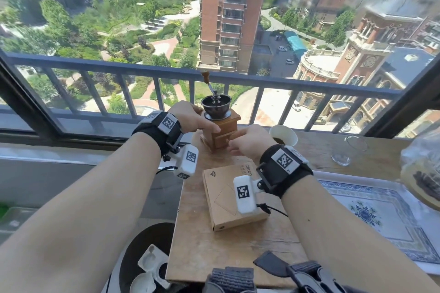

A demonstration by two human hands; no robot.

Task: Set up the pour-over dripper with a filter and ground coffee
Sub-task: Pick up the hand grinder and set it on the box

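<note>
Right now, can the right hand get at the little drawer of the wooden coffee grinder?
Probably yes: the right hand is already at the drawer front, nothing between them, while the left hand steadies the grinder.

Bright daylight pours in from twelve o'clock through the window [214, 18] in front of me, leaving my forearms evenly lit and laying only soft, short shadows on the wooden table [238, 240]. The glass is smeared and hazy toward eleven and one o'clock, so the towers there look washed and blurred. The wide lens bows the railing [273, 82] and stretches things at the edges, and the glass jar [421, 168] at three o'clock is smeared out of focus.
</note>
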